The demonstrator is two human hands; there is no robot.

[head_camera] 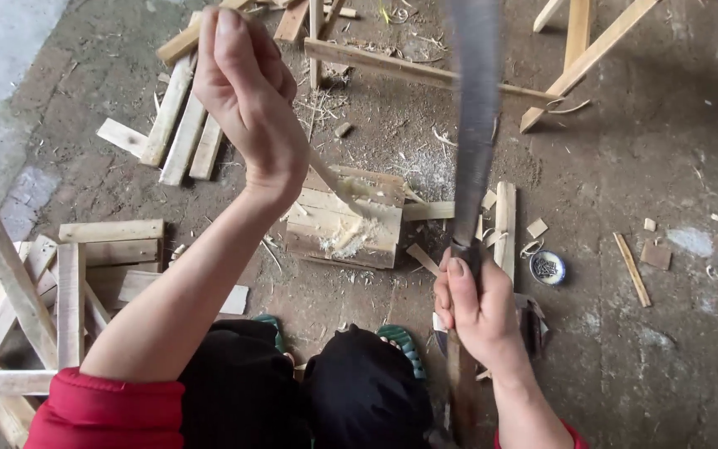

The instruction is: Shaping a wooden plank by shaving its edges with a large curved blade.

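A thin wooden stick (336, 185) is gripped in the closed left hand (247, 91), its lower tip set on the wooden block (344, 226). A long blade (475, 116), blurred, is held upright in the fisted right hand (474, 309) beside the block.

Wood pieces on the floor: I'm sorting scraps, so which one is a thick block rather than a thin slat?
The chunky block directly below the left hand, with pale shavings on top; the pieces around it are flat slats.

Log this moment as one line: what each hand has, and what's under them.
left hand: grips thin pale wood stick | right hand: grips long grey blade, raised | below: pale wooden block with shavings
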